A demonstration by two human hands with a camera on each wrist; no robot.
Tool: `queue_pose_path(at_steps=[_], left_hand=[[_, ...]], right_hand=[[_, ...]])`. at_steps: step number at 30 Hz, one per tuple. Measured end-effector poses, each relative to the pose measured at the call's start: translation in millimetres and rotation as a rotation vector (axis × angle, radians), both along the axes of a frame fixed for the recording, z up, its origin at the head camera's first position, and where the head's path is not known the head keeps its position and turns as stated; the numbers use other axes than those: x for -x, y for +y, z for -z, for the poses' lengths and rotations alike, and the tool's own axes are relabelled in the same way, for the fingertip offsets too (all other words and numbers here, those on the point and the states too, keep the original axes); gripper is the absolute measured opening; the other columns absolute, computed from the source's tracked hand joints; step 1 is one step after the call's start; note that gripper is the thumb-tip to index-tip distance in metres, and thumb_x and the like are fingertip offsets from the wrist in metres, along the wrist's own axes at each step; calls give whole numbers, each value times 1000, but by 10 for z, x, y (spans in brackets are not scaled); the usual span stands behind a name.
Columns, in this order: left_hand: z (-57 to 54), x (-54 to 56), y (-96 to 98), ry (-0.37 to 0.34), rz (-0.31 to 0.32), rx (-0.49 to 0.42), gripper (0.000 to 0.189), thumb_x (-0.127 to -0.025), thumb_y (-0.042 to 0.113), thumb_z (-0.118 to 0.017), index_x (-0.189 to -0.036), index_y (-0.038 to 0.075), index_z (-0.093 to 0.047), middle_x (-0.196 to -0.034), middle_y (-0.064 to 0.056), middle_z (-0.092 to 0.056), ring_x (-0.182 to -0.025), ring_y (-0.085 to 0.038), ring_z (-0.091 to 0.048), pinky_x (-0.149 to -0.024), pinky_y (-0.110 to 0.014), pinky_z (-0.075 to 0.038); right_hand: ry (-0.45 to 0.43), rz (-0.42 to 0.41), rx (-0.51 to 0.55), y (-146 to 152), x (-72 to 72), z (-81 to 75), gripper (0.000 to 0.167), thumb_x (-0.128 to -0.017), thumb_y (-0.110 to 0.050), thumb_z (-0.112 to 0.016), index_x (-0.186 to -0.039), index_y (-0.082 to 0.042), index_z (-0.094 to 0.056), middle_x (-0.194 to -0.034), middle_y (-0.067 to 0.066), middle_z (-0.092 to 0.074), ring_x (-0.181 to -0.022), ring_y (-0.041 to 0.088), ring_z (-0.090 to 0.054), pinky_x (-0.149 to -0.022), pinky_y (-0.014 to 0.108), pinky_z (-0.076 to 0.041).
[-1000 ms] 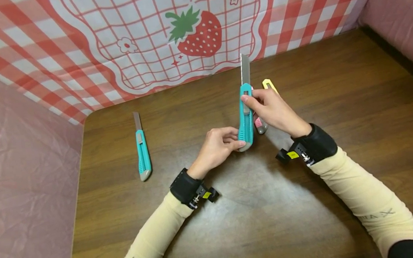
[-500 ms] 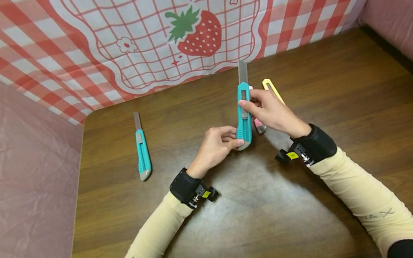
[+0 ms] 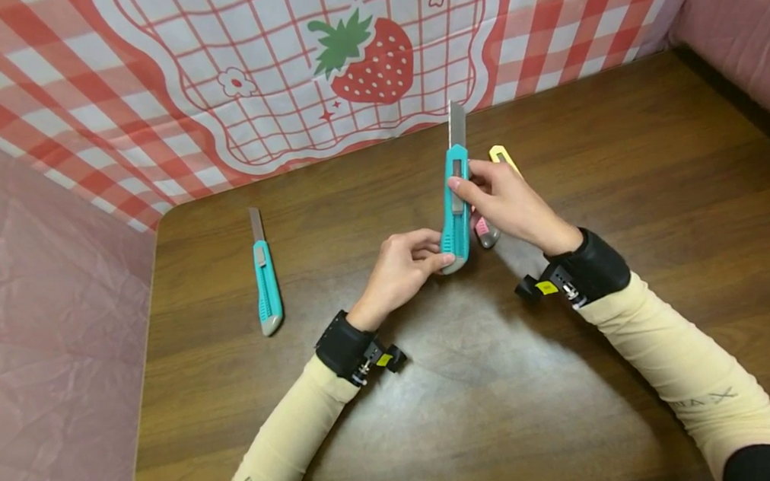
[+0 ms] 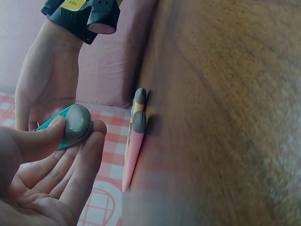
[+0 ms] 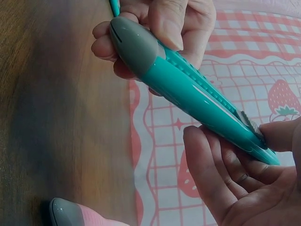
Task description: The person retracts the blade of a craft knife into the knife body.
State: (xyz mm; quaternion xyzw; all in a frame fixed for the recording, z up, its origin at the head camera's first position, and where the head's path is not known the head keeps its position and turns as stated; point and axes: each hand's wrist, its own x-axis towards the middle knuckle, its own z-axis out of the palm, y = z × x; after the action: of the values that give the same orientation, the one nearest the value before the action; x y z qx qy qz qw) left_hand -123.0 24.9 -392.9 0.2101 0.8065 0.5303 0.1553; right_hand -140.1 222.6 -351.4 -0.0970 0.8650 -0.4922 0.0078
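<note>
Nearest the camera, black cuffs (image 3: 765, 465) at the bottom edge, then cream arm sleeves (image 3: 691, 363) with dark lettering, then black wrist straps (image 3: 346, 347), each with a small camera (image 3: 390, 359) attached. Left hand (image 3: 398, 274) pinches the grey butt end of a teal box cutter (image 3: 455, 230), thumb on top, fingers behind. Right hand (image 3: 516, 210) grips the same cutter further up, thumb against the ridged grey slider (image 3: 457, 203), fingers curled under the body. Cutter is held up off the brown wooden table (image 3: 576, 376), between the hands, roughly lengthwise, blade (image 3: 457, 123) sticking out of the far end and pointing away from the person. Second teal cutter (image 3: 268, 289) lies on the table well left of the hands, blade out, also pointing away. Pink cutter (image 3: 485, 232) on the table, mostly hidden by the right hand and held cutter; grey end shows. Yellow cutter (image 3: 499, 154) just beside it, partly covered by the right hand. Behind the table, red-and-white checked cloth (image 3: 161, 115) with a strawberry print (image 3: 380, 65). Plain pink fabric (image 3: 43, 339) at both sides.
</note>
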Motion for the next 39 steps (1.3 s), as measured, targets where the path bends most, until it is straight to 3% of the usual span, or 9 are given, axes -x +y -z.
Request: queue_pose_path(at_steps=[9,23,30,39], left_hand=[[3,-9,16,10,10,0,26,-88,12,-74,-112,2,-70,-100,-15,-75,-88,-21,-75,-67,-19,-61],[0,-34,27,-1,5,-15,25,-89,12,-73,-112,2,-70,-98,-14,-75,-83,-17,-74,-64,-16,-57],[14,-46,30,23,-22,-14,24,-89,11,-73,-111,1,-70,-95,-15,-75,-79,-16,-73,-61,-14,-54],[15,-46,32,26,-30,0,24,-89,12,-73,-111,2,-70,-95,-14,-75,-81,-18,-73,-62,-17,-57]], right_hand=[[-36,0,-4,27,3,-16,30,-102,-28,-53,-101,0,-63,-76,13,-65,-57,17,-63,-53,29,-58],[-67,-63,-33,57,0,-28,38,-104,-28,-50,-80,0,-59,-64,12,-60,-56,25,-64,-51,30,-55],[-51,-60,-69,51,-9,-40,36,-104,-28,-51,-81,-2,-59,-61,6,-52,-57,21,-58,-49,22,-45],[-64,-79,-63,47,-20,-25,30,-104,-24,-50,-90,1,-61,-68,14,-58,-56,17,-58,-50,22,-49]])
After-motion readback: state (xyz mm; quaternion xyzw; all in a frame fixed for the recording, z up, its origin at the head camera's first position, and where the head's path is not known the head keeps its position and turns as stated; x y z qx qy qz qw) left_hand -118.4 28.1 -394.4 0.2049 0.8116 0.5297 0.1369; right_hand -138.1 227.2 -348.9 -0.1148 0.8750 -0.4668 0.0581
